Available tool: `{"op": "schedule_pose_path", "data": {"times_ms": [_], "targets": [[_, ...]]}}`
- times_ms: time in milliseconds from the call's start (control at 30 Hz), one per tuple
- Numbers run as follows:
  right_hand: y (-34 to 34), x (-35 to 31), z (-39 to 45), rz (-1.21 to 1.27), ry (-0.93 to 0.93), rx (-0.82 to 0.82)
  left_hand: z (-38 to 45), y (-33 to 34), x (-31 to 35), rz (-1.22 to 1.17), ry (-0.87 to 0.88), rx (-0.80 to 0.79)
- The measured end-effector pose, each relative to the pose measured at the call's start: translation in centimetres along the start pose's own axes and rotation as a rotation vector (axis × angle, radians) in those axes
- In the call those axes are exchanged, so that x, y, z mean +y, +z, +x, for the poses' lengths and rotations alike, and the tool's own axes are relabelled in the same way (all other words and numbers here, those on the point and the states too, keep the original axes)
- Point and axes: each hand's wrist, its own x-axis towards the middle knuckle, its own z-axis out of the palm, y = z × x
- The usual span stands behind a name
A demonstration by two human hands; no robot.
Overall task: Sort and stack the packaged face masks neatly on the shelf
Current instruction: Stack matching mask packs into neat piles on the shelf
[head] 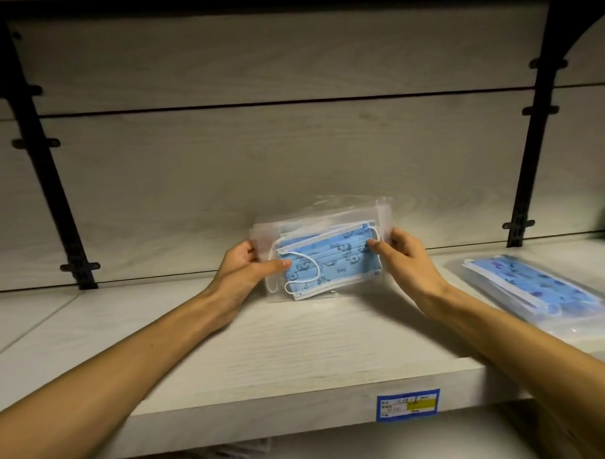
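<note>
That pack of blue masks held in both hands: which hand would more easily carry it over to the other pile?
Probably the right hand: it grips the held pack on the end nearer the stack of packs lying at the right of the shelf.

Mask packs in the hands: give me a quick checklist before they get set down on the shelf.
1. Both hands hold the bundle: left hand and right hand grip opposite ends of the held mask packs. Ok.
2. Packs squared up: the clear sleeves are fanned and tilted. Not ok.
3. Landing spot: bare shelf shows below the bundle. Ok.
4. Existing stack lies flat to the right, apart from the bundle. Ok.
5. Prints match that stack: too blurred. Cannot tell.
</note>
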Motion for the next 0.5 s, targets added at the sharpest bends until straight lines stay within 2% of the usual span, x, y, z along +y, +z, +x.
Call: {"op": "schedule_pose_path", "data": {"times_ms": [133, 233, 400, 500], "targets": [[-0.3, 0.1, 0.0, 0.13, 0.146, -0.034, -0.1, 1.0, 0.1, 0.001, -0.007, 0.034], [-0.5, 0.0, -0.1, 0.071, 0.122, -0.046, -0.4, 1.8, 0.1, 0.021, -0.016, -0.009], [0.2, -0.7, 0.3, 0.06, 0.068, 0.019, -0.3, 2.7, 0.7, -0.027, 0.067, 0.082], [0.3, -0.6, 0.0, 0.059, 0.064, 0.023, -0.7, 2.8, 0.2, -0.043, 0.039, 0.113]]}}
